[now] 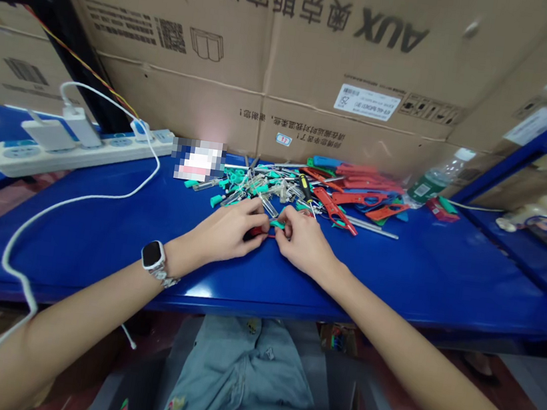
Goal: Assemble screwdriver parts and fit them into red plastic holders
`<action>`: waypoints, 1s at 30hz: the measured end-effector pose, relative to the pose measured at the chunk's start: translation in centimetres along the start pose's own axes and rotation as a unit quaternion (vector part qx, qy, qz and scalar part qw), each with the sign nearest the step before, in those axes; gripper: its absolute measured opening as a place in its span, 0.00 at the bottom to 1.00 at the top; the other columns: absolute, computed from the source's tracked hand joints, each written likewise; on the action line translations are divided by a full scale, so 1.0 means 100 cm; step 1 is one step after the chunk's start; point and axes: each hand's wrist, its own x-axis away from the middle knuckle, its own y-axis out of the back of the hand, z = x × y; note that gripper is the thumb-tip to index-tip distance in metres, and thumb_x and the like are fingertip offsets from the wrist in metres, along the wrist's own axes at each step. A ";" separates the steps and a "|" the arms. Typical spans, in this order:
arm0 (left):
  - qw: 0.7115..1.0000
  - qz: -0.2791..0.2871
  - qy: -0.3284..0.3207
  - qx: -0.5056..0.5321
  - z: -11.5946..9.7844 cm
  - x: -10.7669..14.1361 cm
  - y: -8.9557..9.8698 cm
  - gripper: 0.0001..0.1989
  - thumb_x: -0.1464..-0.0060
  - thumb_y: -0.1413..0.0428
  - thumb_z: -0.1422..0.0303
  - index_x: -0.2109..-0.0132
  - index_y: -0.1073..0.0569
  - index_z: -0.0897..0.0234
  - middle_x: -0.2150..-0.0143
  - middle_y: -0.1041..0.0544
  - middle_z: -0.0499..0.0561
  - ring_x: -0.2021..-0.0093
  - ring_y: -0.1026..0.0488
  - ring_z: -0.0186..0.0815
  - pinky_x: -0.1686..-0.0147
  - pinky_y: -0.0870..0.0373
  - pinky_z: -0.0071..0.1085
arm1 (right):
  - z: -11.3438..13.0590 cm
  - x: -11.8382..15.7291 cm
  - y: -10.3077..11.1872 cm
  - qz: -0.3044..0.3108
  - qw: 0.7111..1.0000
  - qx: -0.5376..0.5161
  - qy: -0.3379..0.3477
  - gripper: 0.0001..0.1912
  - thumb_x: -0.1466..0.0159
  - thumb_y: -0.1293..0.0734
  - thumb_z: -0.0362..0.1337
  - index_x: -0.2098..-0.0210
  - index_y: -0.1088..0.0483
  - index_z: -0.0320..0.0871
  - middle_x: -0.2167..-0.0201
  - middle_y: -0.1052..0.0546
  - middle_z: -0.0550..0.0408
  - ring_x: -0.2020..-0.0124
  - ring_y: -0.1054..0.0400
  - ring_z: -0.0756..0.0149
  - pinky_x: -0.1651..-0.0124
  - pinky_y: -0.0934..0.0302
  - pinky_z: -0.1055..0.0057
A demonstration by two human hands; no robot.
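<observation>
My left hand point(236, 229), with a watch on its wrist, is closed round a red piece point(256, 231) near the middle of the blue table. Close beside it, my right hand point(303, 241) pinches a small green piece point(277, 224). A thin red part spans the gap between my fingertips. Just beyond both hands lies a pile of small green and clear parts point(256, 182). Red flat-handled tools point(336, 208) and a black-and-yellow tool point(305, 188) rest at the pile's right side. My fingers hide much of what they hold.
A white power strip point(84, 150) with plugs and a trailing white cable point(98, 196) is at the left. A bottle point(439, 180) stands at the back right. Large cardboard boxes point(284, 45) rise behind the blue table point(424, 285).
</observation>
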 end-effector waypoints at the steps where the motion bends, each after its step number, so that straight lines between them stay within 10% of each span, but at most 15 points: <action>1: 1.000 0.011 -0.010 0.000 0.001 0.000 0.001 0.07 0.35 0.46 0.68 0.56 0.24 0.63 0.56 0.28 0.53 0.60 0.27 0.38 0.63 0.29 0.33 | 0.000 -0.001 0.001 0.003 1.000 0.000 0.003 0.05 0.37 0.35 0.28 0.62 0.32 0.43 0.73 0.26 0.57 0.71 0.34 0.65 0.64 0.44 0.69; 17: 0.997 0.024 -0.067 -0.033 0.016 -0.001 0.003 0.11 0.30 0.47 0.67 0.55 0.19 0.60 0.57 0.25 0.54 0.52 0.28 0.42 0.56 0.29 0.35 | 0.007 -0.025 0.029 0.138 0.977 0.127 0.103 0.07 0.34 0.33 0.32 0.57 0.24 0.46 0.72 0.23 0.55 0.70 0.32 0.62 0.68 0.51 0.69; 30: 0.997 0.031 -0.058 -0.030 0.017 0.001 0.005 0.11 0.31 0.48 0.66 0.54 0.20 0.60 0.57 0.26 0.54 0.54 0.29 0.43 0.56 0.29 0.37 | -0.006 -0.037 0.030 0.145 0.980 0.032 0.131 0.06 0.36 0.32 0.27 0.62 0.28 0.44 0.76 0.28 0.62 0.74 0.37 0.69 0.68 0.51 0.71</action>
